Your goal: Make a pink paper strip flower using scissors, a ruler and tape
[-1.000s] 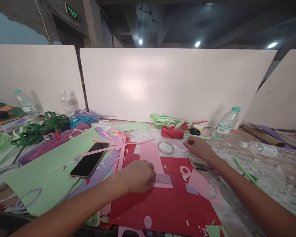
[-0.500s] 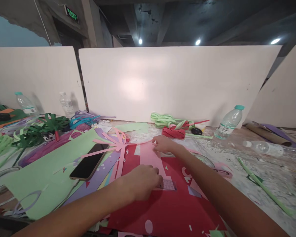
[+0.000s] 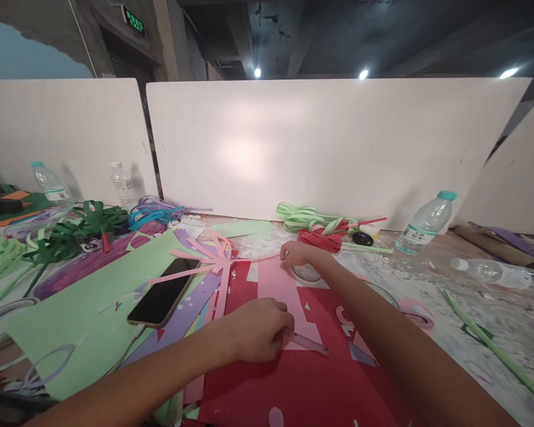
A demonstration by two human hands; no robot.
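Note:
My left hand is closed around one end of a clear plastic ruler, which is tilted up over the pink paper. That paper lies on a large red sheet. My right hand is at the far edge of the pink paper, fingertips pinched at the end of a thin pink paper strip. The strip runs left to a star-like bunch of pink paper strips. What lies under the right fingers is partly hidden. A tape roll shows beside the right wrist.
A phone lies on light green paper at left. Red ribbon and green ribbon lie at the back, near a tilted water bottle. Another bottle lies at right. White panels stand behind.
My left hand has lifted and tilted the ruler, which lay flat on the pink paper before. The right fingers have drawn closer together at the paper's far edge. The view has shifted slightly.

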